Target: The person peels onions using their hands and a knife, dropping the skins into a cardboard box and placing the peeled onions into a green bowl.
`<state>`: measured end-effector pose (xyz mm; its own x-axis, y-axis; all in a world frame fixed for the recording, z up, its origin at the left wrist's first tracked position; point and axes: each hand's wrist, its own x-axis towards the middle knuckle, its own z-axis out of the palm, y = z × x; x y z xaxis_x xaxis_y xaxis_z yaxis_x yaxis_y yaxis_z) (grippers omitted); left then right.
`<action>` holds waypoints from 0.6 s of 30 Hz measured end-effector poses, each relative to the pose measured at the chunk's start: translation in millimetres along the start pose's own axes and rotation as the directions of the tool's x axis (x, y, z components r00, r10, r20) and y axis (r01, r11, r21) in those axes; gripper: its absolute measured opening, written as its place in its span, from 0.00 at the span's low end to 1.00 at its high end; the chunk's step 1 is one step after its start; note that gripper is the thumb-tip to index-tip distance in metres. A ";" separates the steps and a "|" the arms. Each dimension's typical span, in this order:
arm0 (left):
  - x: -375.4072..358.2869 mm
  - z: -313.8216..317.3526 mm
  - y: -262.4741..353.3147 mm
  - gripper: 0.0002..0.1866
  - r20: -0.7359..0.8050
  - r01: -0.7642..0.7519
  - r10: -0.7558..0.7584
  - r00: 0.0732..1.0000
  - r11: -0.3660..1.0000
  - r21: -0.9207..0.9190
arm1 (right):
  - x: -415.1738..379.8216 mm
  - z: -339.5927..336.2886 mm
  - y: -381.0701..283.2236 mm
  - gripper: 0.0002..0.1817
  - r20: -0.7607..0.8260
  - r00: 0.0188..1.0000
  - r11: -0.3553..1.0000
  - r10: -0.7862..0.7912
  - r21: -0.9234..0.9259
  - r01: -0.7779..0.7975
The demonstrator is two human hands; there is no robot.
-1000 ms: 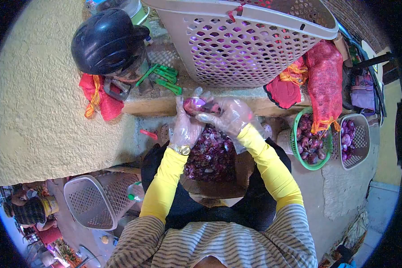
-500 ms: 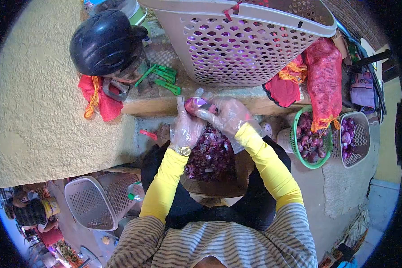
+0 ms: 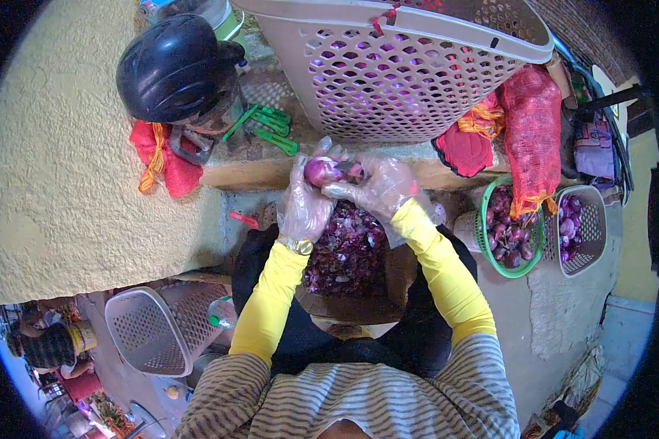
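Note:
A purple onion [image 3: 322, 171] is held in my left hand [image 3: 304, 203], gloved in clear plastic, with its fingers wrapped round the bulb. Close on its right is my right hand [image 3: 385, 187], also gloved. Its fingers are closed round a small dark and pinkish thing [image 3: 353, 172] against the onion, too unclear to name. Below both hands, between my knees, a box [image 3: 400, 285] holds a heap of dark purple onion skins [image 3: 346, 252].
A large perforated basket [image 3: 410, 80] of onions stands ahead. At right are a green basket [image 3: 516, 274], a smaller basket [image 3: 600, 227] and a red mesh sack [image 3: 531, 124]. A black helmet [image 3: 170, 69] and green clips [image 3: 274, 132] sit at left; a person [image 3: 47, 344] is far lower left.
My right hand has shifted slightly right and its fingers have drawn back from the onion's face, so more of the purple bulb shows. My left hand still holds it.

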<state>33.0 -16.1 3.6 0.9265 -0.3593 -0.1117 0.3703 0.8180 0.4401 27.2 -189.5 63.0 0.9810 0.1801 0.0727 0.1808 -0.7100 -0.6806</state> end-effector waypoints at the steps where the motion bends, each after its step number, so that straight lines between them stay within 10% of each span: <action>1: -0.3 2.9 -0.3 0.31 -0.001 -0.002 0.002 1.000 1.000 0.000 | 0.0 -4.3 -3.2 0.38 0.056 0.997 0.999 0.048 -0.017 -0.047; 18: 0.9 7.4 -0.3 0.29 -0.018 -0.187 0.199 0.980 0.946 0.266 | -1.3 0.1 -9.0 0.36 0.099 0.995 0.999 0.028 0.041 -0.032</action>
<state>33.2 -20.0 9.9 0.9827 -0.1811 -0.0385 0.1593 0.7214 0.6740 24.3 -183.3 68.9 0.9738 0.2264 -0.0189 0.1458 -0.6868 -0.7120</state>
